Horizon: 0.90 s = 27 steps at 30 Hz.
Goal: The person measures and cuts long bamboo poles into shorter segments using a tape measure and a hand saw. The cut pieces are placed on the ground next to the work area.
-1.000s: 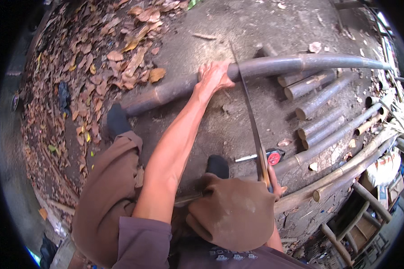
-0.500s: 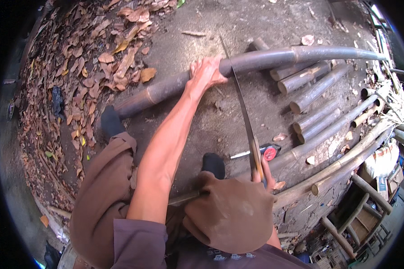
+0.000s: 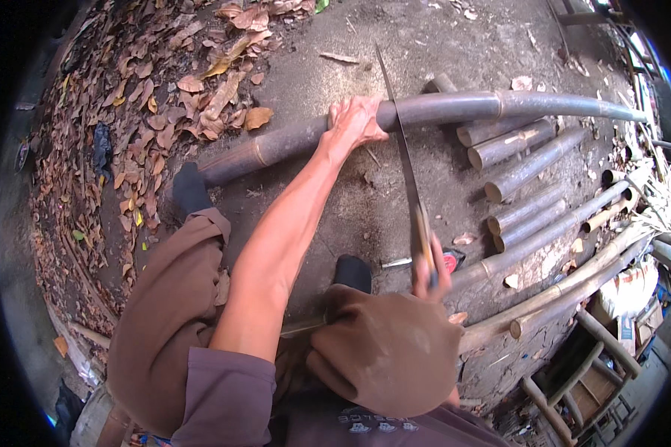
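Observation:
A long dark bamboo pole (image 3: pixel 447 107) lies across the ground ahead of me, its left part beside my dark-socked foot (image 3: pixel 191 188). My left hand (image 3: pixel 356 123) is closed over the top of the pole, just left of a handsaw (image 3: pixel 408 160). The saw's long blade crosses the pole, and its tip points away from me beyond it. Close to my bent knee, my right hand (image 3: pixel 432 272) is wrapped round the saw's handle, a little blurred. Partly hidden behind that hand is a red and black round thing (image 3: pixel 450 262), with a thin white marker-like stick (image 3: pixel 397 262) nearby.
Several short cut bamboo pieces (image 3: pixel 525 165) lie to the right, some under the pole. Longer bamboo poles (image 3: pixel 552 294) stretch along the near right. Dry brown leaves (image 3: pixel 149 112) cover the left ground. A wooden frame (image 3: pixel 585 376) stands at the lower right.
My right hand has pushed the saw forward, away from me, along its blade. My left hand keeps its hold on the pole. The whole view has shifted slightly.

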Available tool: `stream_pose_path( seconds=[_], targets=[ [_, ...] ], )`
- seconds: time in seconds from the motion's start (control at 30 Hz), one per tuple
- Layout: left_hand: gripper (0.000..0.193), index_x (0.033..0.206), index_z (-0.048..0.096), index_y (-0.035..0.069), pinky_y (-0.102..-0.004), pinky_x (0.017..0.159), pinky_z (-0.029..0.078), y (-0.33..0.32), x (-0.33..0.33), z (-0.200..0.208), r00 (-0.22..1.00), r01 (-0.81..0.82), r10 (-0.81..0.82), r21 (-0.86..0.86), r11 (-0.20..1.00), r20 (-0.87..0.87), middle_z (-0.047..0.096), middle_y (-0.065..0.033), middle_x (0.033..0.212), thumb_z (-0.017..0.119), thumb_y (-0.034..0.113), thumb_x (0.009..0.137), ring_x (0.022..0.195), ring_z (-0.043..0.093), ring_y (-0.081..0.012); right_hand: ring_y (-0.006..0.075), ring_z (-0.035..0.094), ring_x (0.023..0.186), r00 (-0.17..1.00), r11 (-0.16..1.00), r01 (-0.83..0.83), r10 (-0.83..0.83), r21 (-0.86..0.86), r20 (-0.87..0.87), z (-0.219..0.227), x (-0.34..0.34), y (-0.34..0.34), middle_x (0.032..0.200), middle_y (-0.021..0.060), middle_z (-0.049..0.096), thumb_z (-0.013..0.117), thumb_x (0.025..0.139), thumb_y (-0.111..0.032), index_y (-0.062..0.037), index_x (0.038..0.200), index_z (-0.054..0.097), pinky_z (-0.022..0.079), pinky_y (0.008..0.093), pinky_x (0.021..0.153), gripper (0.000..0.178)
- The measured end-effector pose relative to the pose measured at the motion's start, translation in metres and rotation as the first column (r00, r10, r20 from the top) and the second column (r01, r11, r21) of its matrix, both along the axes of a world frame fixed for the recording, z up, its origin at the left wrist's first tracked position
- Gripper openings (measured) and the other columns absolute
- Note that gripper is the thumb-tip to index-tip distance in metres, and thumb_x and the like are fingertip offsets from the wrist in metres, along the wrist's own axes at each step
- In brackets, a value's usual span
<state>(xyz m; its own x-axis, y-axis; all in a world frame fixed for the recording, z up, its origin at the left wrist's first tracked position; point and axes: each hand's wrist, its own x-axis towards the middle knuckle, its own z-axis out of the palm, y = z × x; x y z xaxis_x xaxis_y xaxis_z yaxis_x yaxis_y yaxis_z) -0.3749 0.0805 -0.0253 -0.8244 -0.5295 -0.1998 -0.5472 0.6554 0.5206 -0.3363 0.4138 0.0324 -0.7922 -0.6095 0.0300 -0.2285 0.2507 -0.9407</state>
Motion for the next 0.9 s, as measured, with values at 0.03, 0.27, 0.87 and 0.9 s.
stream_pose_path(
  seconds=[0.03, 0.27, 0.87, 0.9],
  targets=[
    [0.059, 0.108, 0.06, 0.01, -0.052, 0.077, 0.053, 0.0, -0.003, -0.001, 1.0, 0.014, -0.014, -0.014, 1.0, -0.024, 0.071, -0.0167, 0.093, 0.083, 0.036, 0.06, 0.09, 0.07, -0.0388, 0.0242, 0.06, 0.124, 0.973, 0.994, -0.03, 0.053, 0.105, -0.223, -0.013, -0.033, -0.052, 0.133, 0.0228, 0.061, 0.057, 0.096, -0.011, 0.0028, 0.139, 0.053, 0.045, 0.0365, 0.104, 0.045],
    [0.057, 0.108, 0.061, 0.01, -0.0608, 0.077, 0.049, -0.004, 0.006, 0.009, 0.999, -0.032, 0.032, 0.092, 0.995, -0.003, 0.071, -0.0169, 0.093, 0.083, 0.034, 0.061, 0.092, 0.069, -0.04, 0.0251, 0.065, 0.115, 1.0, 0.983, 0.026, -0.026, 0.18, -0.005, -0.028, 0.0, 0.018, 0.124, 0.0194, 0.066, 0.053, 0.097, -0.008, 0.0047, 0.141, 0.05, 0.05, 0.0347, 0.098, 0.045],
    [0.058, 0.106, 0.059, 0.013, -0.0495, 0.068, 0.053, 0.002, 0.013, -0.008, 0.995, -0.085, 0.08, -0.076, 0.993, -0.061, 0.07, -0.0104, 0.089, 0.084, 0.032, 0.058, 0.082, 0.069, -0.0333, 0.0223, 0.062, 0.115, 0.497, 0.981, 0.191, -0.115, 0.021, 0.86, 0.012, 0.023, 0.103, 0.133, 0.0156, 0.06, 0.049, 0.102, -0.015, 0.0062, 0.142, 0.048, 0.048, 0.0301, 0.098, 0.045],
    [0.055, 0.105, 0.058, 0.012, -0.0493, 0.068, 0.053, 0.0, 0.012, -0.012, 0.959, -0.124, 0.064, -0.203, 0.971, -0.277, 0.069, -0.012, 0.088, 0.082, 0.03, 0.059, 0.083, 0.069, -0.036, 0.0231, 0.062, 0.117, 0.597, 0.977, 0.21, -0.151, 0.028, 0.788, 0.017, 0.022, 0.086, 0.131, 0.0163, 0.062, 0.05, 0.101, -0.014, 0.0075, 0.14, 0.049, 0.047, 0.0299, 0.099, 0.045]
  ],
)
